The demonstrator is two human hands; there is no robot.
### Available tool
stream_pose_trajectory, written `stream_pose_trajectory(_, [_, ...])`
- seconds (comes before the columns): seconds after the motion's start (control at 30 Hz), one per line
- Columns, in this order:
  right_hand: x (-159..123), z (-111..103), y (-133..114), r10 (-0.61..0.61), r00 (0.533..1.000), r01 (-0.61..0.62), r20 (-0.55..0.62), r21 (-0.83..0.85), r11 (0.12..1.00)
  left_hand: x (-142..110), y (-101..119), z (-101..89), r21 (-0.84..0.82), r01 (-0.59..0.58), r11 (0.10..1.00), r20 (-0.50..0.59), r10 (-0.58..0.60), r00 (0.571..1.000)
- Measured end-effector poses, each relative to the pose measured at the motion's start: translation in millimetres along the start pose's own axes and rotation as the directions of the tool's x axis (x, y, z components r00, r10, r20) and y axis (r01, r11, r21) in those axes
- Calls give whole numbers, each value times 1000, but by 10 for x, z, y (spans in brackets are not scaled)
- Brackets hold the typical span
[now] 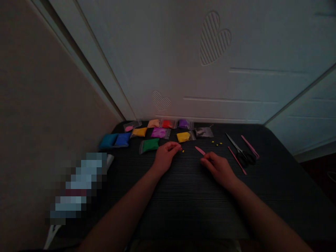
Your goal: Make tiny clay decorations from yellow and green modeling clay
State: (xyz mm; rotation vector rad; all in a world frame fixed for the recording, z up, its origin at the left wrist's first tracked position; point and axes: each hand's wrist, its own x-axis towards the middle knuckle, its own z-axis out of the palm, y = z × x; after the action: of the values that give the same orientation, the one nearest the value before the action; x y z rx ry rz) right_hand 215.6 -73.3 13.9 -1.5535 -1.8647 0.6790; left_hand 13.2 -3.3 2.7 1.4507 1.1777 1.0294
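Observation:
My right hand [219, 168] grips a pink plastic clay knife [200, 150], its pointed blade facing left and away from me. My left hand [165, 157] is closed in a pinch; whatever is between the fingertips is too small to make out. Just right of those fingertips lies a tiny yellow piece [183, 151] on the dark table [178, 199]. Farther right are several small yellow and dark bits [217, 144]. A green clay packet [150, 144] lies left of my left hand, and a yellow packet [183, 137] is beyond its fingertips.
Scissors [240, 150] lie at the right, between a pink stick tool [237, 160] and more pink tools [250, 147]. Clay packets in several colours, such as purple [184, 124] and blue [122, 140], line the back left. A pixelated object [81, 185] stands at the left edge.

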Motion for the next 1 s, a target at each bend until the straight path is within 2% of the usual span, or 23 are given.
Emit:
stream_pose_trajectory(0.17, [11, 12, 3, 11, 1000, -11, -29, 2, 1000, 28, -27, -6, -9, 5, 1000, -37, -6, 999])
stream_pose_trajectory(0.53, [108, 50, -14, 86, 976, -65, -200, 109, 992, 26, -77, -25, -24, -27, 999, -14, 27, 1000])
stream_pose_trajectory(0.77, [245, 99, -151, 37, 977, 3, -211, 186, 982, 37, -92, -32, -37, -46, 998, -69, 43, 997])
stream_pose_trajectory(1.0, [161, 104, -63, 31, 992, 5, -126, 277, 961, 47, -72, -25, -65, -9, 998, -45, 6, 999])
